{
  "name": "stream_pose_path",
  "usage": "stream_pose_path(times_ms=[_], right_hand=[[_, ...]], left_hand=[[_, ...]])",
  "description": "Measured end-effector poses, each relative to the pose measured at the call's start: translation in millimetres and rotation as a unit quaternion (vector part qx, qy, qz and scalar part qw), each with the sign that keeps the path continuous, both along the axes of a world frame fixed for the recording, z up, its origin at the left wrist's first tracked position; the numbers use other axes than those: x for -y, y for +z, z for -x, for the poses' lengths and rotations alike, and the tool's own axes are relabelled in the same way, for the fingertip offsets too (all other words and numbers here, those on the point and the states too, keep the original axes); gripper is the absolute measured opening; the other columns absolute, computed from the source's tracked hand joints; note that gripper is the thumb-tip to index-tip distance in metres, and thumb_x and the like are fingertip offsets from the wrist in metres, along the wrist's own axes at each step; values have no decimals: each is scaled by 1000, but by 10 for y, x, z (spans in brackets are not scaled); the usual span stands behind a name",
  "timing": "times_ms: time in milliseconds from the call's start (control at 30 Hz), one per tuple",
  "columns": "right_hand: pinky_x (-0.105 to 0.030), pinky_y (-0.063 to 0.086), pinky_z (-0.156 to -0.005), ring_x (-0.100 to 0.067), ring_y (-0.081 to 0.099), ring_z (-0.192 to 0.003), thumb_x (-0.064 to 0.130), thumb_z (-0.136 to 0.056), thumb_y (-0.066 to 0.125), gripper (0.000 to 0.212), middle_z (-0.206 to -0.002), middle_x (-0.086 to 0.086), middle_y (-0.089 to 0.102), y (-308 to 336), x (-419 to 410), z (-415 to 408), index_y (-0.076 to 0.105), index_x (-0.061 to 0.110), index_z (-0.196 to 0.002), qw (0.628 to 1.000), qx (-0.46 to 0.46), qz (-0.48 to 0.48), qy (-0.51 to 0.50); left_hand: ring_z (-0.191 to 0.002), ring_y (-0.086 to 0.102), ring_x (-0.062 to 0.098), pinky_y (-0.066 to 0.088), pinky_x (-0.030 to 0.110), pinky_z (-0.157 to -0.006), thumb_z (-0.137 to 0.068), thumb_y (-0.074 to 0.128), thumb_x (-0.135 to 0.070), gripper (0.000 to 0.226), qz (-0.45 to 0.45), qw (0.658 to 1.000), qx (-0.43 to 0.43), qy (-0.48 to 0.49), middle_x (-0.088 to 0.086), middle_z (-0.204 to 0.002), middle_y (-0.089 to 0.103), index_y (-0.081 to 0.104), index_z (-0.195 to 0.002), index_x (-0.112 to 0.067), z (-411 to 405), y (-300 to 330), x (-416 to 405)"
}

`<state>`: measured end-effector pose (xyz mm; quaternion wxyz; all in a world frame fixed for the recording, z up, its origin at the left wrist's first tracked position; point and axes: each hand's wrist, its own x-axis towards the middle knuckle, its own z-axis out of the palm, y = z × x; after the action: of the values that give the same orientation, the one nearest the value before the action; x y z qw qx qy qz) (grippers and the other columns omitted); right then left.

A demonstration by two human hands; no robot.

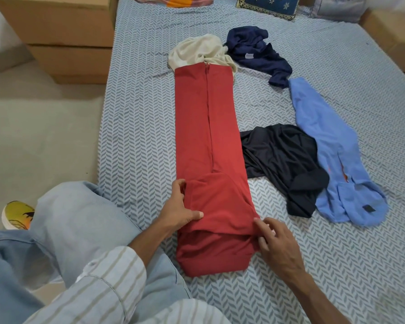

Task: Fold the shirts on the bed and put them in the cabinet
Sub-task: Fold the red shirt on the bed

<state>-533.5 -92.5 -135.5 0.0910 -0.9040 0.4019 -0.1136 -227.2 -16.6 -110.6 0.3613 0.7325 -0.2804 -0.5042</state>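
Far left of the hands: a yellow shoe (17, 214) on the floor, a bent knee in pale blue jeans (80, 230) resting at the edge of the bed (138, 113), and brown cardboard boxes (63, 36) stacked well beyond. Left hand (180, 206) pressed on the left edge of the red shirt (208, 141), fingers curled round a fold of the cloth, thumb flat on top; striped sleeve (108, 284) behind the wrist. Red shirt folded into one long narrow strip, stretched away from the hands along the bed, its near end doubled over between them. Cream shirt (197, 51) crumpled at the far end of the strip, touching it. Right hand (276, 244) at the right edge of the near fold, fingertips pinching the red cloth. Beyond and right of the right hand: a black shirt (285, 164) bunched just beside the strip, a navy shirt (257, 52) crumpled farther off beside the cream one, a light blue shirt (332, 148) lying outermost, partly overlapping the black one. Patterned cushions (267, 5) along the far end of the bed.
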Motion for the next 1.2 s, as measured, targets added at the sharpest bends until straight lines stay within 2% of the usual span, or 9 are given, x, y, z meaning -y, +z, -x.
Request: stream_pose_path(times_ms=[200,333,467,600,733,933,1000,1100,1200], right_hand=[[-35,53,-62,-25,57,-80,16,-81,44,30,-93,-1,60,-33,5,141,69,13,-98,1000,11,-9,-12],[-35,52,-63,-19,53,-81,19,-74,43,31,-90,6,56,5,63,55,67,17,-94,998,3,-51,-30],[-34,51,-65,-14,51,-80,19,-70,46,26,-88,8,55,110,179,-85,66,19,-86,994,16,-81,-75],[-29,45,-76,-22,57,-88,20,-73,41,35,-94,-1,61,285,470,-460,69,13,-93,994,40,-65,-73],[-36,48,-79,-29,61,-90,13,-75,51,29,-96,-6,64,419,1022,-1163,69,11,-97,994,54,-69,-60],[-25,45,-94,-10,57,-102,10,-89,60,25,-113,2,63,577,2106,-2292,67,15,-112,968,127,-183,-116],[-20,41,-89,-10,57,-104,17,-90,67,30,-114,3,59,496,2610,-2599,63,13,-119,944,151,-234,-177],[-28,49,-85,-16,60,-105,27,-85,77,57,-125,-3,59,326,3214,-2879,52,11,-134,868,223,-344,-279],[-23,47,-71,-6,59,-84,24,-87,76,51,-116,-4,62,184,3734,-3086,56,10,-132,822,259,-399,-312]], left_hand=[[-76,58,20,61,41,-60,-73,88,-14,83,-26,999,-18,41,5,-95,46,37,-135,-33,-25,36,-111],[-64,65,25,62,49,-56,-80,82,-12,55,-46,997,-10,54,12,-86,57,47,-120,-24,-50,40,-186],[-56,68,25,54,29,-46,-80,82,-22,42,-50,997,45,38,9,-87,66,51,-109,-21,-92,30,-238],[-71,69,21,61,40,-68,-82,77,-36,24,-55,984,155,69,1,-81,69,61,-91,-22,-238,10,-131],[-79,68,19,58,39,-80,-86,73,-38,21,-29,978,197,66,-1,-81,70,66,-95,-21,-554,18,186],[-82,66,15,55,35,-85,-90,71,-30,23,26,974,221,53,-1,-85,69,71,-103,-11,-1217,-32,972],[-78,67,17,57,39,-84,-89,71,-30,20,40,974,217,56,-2,-79,66,71,-98,-12,-1488,-114,1335],[-79,68,18,57,43,-85,-86,72,-43,21,44,974,209,71,-8,-76,64,70,-92,-22,-1819,-209,1873],[-82,67,16,49,40,-95,-85,65,-55,34,11,964,257,73,-12,-71,66,70,-76,-22,-2120,-299,2440]])
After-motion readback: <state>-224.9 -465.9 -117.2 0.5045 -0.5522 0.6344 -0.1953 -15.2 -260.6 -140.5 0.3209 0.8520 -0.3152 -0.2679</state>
